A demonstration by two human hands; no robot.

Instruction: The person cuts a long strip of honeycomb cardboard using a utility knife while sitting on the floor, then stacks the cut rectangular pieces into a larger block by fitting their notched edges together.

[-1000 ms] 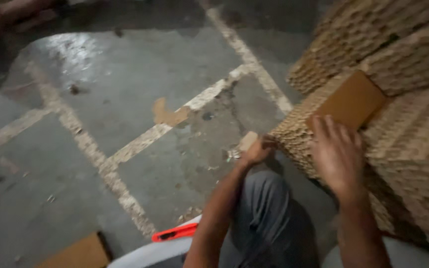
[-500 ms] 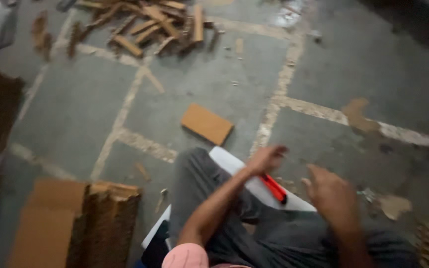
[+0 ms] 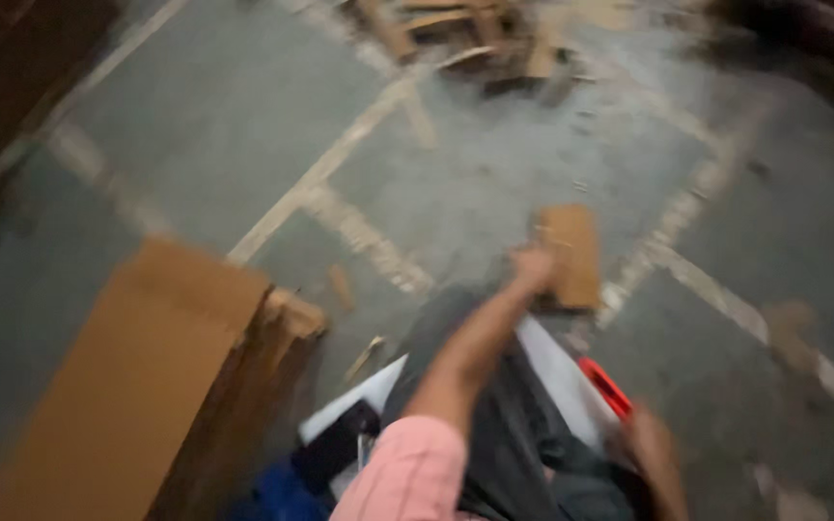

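The view is blurred by motion. My left hand (image 3: 534, 266) reaches forward over my grey-trousered knee and touches a small flat cardboard piece (image 3: 571, 253) lying on the floor; whether the fingers grip it I cannot tell. My right hand (image 3: 651, 449) hangs low at the right, beside a red-handled tool (image 3: 605, 386) that lies on a white sheet (image 3: 562, 371). The right hand's fingers are too blurred to read.
A tall stack of cardboard sheets (image 3: 147, 386) stands at the left, close to my leg. Wood and cardboard scraps (image 3: 475, 39) lie heaped at the far top. The grey concrete floor (image 3: 243, 116) has pale painted lines. Dark objects (image 3: 330, 449) sit under the white sheet.
The camera has swung left, away from the stacked cardboard at the right. My left hand has stretched out to the small cardboard piece on the floor; my right hand has dropped lower.
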